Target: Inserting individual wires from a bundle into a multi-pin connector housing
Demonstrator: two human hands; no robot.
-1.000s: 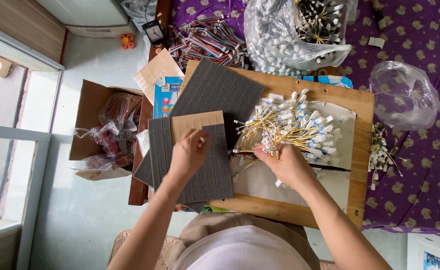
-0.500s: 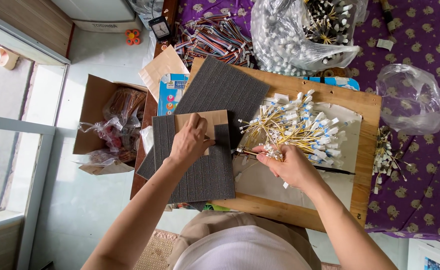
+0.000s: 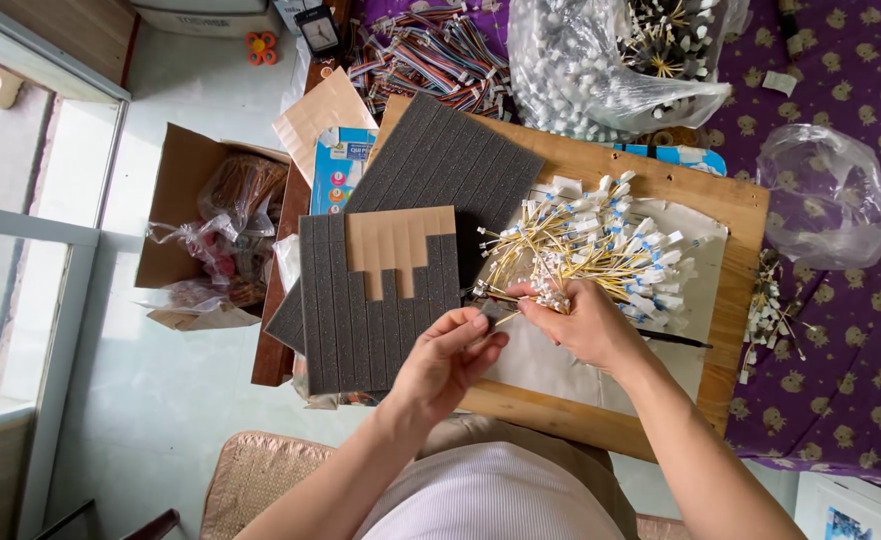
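Left hand (image 3: 447, 362) pinches 1 grey foam strip (image 3: 487, 312) beside the foam sheet (image 3: 378, 300); right hand (image 3: 582, 322) clamps a wire bundle (image 3: 552, 296), I'd guess to wrap it, above the counter (image 3: 730, 200).

A single head-worn camera looks almost straight down from above the person's lap. It sits fairly near the wooden surface (image 3: 660, 190), which fills the middle, with floor left and purple cloth (image 3: 850, 330) right.

You have two dark grey foam sheets (image 3: 380, 300), one wooden board (image 3: 600, 420), one heap of yellow wire leads (image 3: 600, 240), two clear plastic bags (image 3: 825, 195), one cardboard box (image 3: 185, 180), one small clock (image 3: 318, 30), two hands (image 3: 450, 365).
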